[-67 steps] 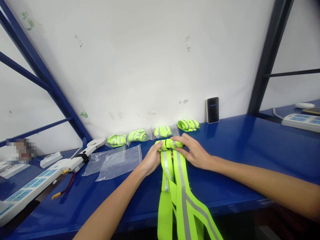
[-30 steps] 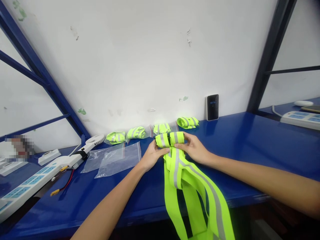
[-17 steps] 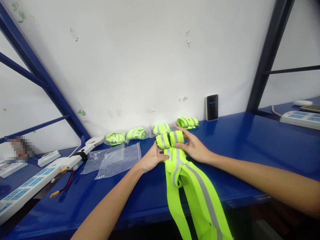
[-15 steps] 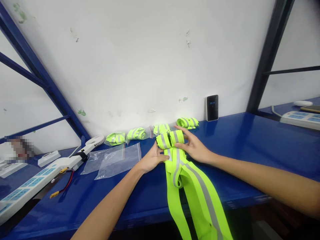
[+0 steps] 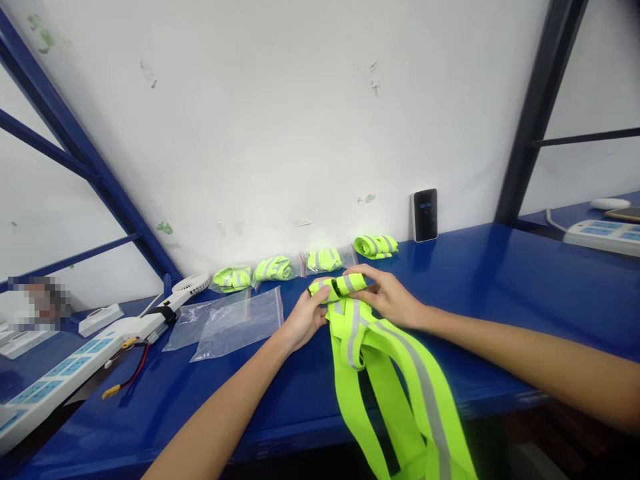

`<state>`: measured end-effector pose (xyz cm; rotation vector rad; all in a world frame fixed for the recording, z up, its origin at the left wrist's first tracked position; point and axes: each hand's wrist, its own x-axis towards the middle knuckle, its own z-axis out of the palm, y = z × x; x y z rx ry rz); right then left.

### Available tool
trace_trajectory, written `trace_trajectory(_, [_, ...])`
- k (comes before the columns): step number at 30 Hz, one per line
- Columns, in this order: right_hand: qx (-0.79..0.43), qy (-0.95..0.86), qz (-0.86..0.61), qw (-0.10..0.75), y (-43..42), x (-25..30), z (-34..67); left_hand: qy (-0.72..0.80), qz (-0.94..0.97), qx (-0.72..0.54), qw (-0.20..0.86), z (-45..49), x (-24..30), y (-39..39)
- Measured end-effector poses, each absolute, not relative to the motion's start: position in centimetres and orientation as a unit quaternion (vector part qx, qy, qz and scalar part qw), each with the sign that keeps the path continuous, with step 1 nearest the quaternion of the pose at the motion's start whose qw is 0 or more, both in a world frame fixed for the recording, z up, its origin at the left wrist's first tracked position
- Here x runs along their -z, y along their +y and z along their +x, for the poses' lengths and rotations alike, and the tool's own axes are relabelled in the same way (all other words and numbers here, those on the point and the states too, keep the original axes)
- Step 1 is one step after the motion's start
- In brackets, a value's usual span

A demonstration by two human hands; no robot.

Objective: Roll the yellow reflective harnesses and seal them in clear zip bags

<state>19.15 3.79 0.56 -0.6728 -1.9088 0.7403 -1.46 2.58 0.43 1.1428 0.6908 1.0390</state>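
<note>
- Head view, the only one: the left hand (image 5: 306, 319) pinches the left end of a lime-yellow reflective strap harness (image 5: 351, 285), its thumb on top.
- The right hand (image 5: 385, 293) grips the other end, fingers curled over the far side, thumb apparently behind the near side.
- The harness is above the table's middle, its far end rolled up; its silver-striped straps trail nearer and drop past the near edge, ends out of sight.
- The step looks like rolling up the harness; a further turn would call for an even grip and straightened straps.
- On the blue table (image 5: 505, 300), toward the wall (image 5: 280, 120), three bagged bundles (image 5: 273, 268) and, right of them, an unbagged roll (image 5: 376, 247) form a row.
- At left: two flat, overlapping zip bags (image 5: 240, 327), a white handheld fan (image 5: 193, 284), a power strip (image 5: 65, 371) and a cable with yellow connectors (image 5: 141, 365).
- Far right of the row, a device with a dark screen (image 5: 426, 215) stands against the wall.
- Blue metal framing (image 5: 95, 167) slants up at left; a dark post (image 5: 530, 113) stands at right.
</note>
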Motion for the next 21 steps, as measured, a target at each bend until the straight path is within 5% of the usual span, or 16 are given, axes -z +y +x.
trace_trajectory(15, [-0.435, -0.77, -0.247, 0.397, 3.4, -1.6, 19.7, 0.31, 0.528, -0.516, 0.599, -1.9, -0.8, 2.9])
trace_trajectory(21, [-0.429, -0.695, -0.268, 0.51, 4.0, -1.5, 20.3, 0.306, 0.513, -0.604, 0.528, -2.7, -1.1, 3.9])
